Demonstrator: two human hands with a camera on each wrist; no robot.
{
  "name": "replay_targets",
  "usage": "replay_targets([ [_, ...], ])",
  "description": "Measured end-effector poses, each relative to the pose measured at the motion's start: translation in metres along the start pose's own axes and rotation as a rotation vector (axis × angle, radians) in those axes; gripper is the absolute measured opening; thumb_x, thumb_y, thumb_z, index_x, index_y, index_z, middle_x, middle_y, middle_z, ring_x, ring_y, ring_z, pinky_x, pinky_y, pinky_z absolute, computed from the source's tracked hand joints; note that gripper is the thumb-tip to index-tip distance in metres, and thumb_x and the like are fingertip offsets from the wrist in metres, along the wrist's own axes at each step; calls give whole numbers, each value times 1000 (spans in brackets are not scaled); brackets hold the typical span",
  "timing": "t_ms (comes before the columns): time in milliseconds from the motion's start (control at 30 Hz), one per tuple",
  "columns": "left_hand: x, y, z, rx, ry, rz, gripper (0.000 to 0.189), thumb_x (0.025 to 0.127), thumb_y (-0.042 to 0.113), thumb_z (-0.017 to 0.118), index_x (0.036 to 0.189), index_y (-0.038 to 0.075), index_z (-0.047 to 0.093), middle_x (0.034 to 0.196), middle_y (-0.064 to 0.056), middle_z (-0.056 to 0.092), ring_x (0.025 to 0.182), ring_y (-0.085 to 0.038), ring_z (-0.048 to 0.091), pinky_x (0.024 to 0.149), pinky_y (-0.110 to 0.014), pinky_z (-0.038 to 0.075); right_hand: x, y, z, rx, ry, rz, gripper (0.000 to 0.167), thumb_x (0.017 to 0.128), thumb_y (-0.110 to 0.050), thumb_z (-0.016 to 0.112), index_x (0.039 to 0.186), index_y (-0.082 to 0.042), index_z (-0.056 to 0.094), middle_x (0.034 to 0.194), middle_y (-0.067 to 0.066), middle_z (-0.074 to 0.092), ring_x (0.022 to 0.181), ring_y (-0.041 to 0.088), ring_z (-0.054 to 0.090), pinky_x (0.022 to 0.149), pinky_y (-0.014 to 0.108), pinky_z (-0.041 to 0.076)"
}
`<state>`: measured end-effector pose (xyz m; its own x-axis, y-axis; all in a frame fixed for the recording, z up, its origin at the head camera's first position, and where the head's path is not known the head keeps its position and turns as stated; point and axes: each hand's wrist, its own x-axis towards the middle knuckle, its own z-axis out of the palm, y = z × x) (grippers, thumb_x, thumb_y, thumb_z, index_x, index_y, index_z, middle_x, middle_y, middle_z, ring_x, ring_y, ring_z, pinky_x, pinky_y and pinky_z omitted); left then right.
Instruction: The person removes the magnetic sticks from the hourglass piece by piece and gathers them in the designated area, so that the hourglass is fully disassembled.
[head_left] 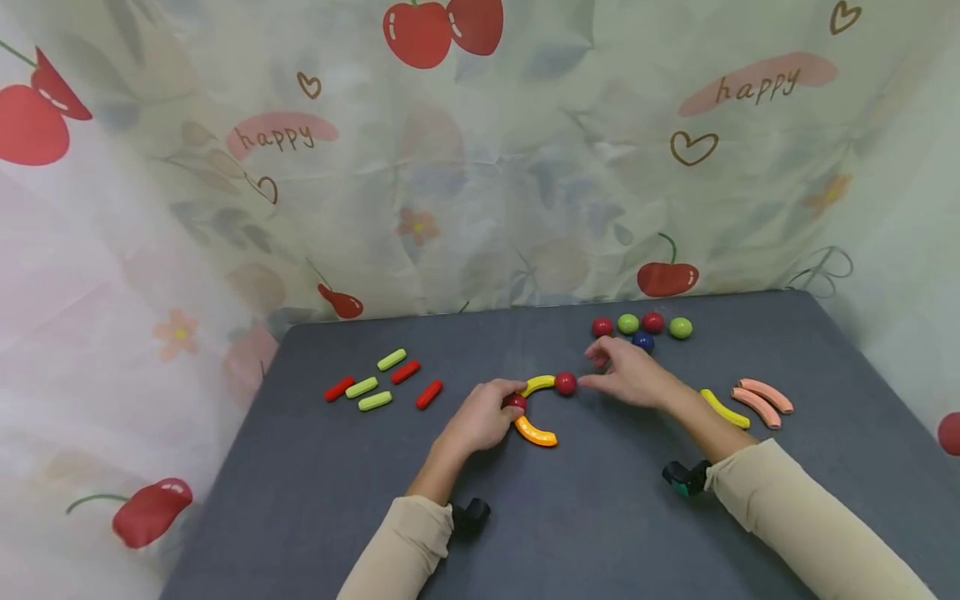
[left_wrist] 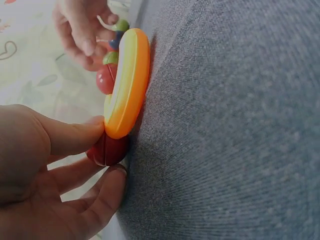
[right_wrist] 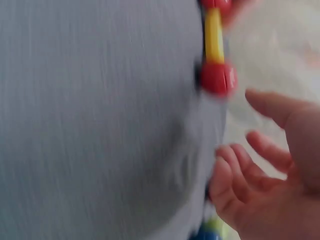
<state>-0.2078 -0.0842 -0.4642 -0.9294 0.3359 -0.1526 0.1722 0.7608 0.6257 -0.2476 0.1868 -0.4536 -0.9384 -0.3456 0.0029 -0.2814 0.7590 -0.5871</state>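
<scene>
My left hand (head_left: 480, 419) grips a red ball (head_left: 516, 402) between thumb and fingers, low on the grey table. From that ball an orange curved rod (head_left: 537, 432) bends toward the front right. A yellow curved rod (head_left: 538, 383) runs from it to a second red ball (head_left: 566, 383), forming an open arc. In the left wrist view, the orange rod (left_wrist: 129, 85) meets the held red ball (left_wrist: 109, 150) near my thumb tip. Just right of the second ball, my right hand (head_left: 633, 373) hovers with spread, slightly bent fingers, holding nothing.
Behind my right hand lie several balls: red, green (head_left: 681, 328) and a blue one (head_left: 642, 342). Pink curved rods (head_left: 756, 408) and another yellow curved rod (head_left: 724, 409) rest at the right. Short red (head_left: 430, 394) and light green rods (head_left: 375, 402) lie scattered at the left.
</scene>
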Motion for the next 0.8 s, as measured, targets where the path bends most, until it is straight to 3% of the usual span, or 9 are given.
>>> replay_targets([
  [100,-1,0,-2,4,3,-6,41,100,18,65,141,16,62,145,-7,61,131,-26,56,112,-45,47,4,-15,20,15,-67,-60,42,89,-33,79,118,-8,63,110,13,64,93,21,61,82,35,54],
  [267,-2,0,-2,29,-2,-10,40,100,18,65,141,16,63,143,-7,61,128,-27,56,111,-44,48,15,-27,38,-48,-61,-93,26,88,-22,80,105,-10,64,96,8,58,85,19,53,74,29,46],
  [400,-4,-2,-4,59,3,-21,40,100,17,65,140,17,63,143,-5,61,128,-27,56,111,-45,47,22,-31,34,-117,-128,-125,17,88,-17,74,102,-9,68,93,6,57,80,17,50,69,26,43],
  [533,-5,-3,-3,82,0,-29,40,101,19,65,141,20,63,143,-3,61,128,-27,54,110,-44,47,27,-32,19,-184,-211,-127,19,88,-16,69,106,-8,71,96,7,60,82,18,51,71,27,44],
  [600,-5,-3,-2,82,-2,-24,40,101,19,65,140,21,63,143,-3,62,128,-27,55,110,-44,48,31,-31,11,-193,-186,-107,23,90,-16,69,111,-7,72,99,9,61,85,20,52,74,31,46],
  [667,-5,-4,-1,72,7,-19,39,100,19,66,139,20,64,141,-4,63,127,-26,56,109,-43,48,39,-28,6,-189,-111,-79,29,92,-17,69,118,-5,70,104,12,62,90,24,53,79,36,49],
  [800,-6,-4,-2,33,43,-63,38,97,23,70,135,19,67,131,-5,65,115,-22,59,101,-40,53,61,-19,4,-176,15,-23,44,96,-19,71,134,-1,59,118,19,62,104,32,58,92,48,52],
])
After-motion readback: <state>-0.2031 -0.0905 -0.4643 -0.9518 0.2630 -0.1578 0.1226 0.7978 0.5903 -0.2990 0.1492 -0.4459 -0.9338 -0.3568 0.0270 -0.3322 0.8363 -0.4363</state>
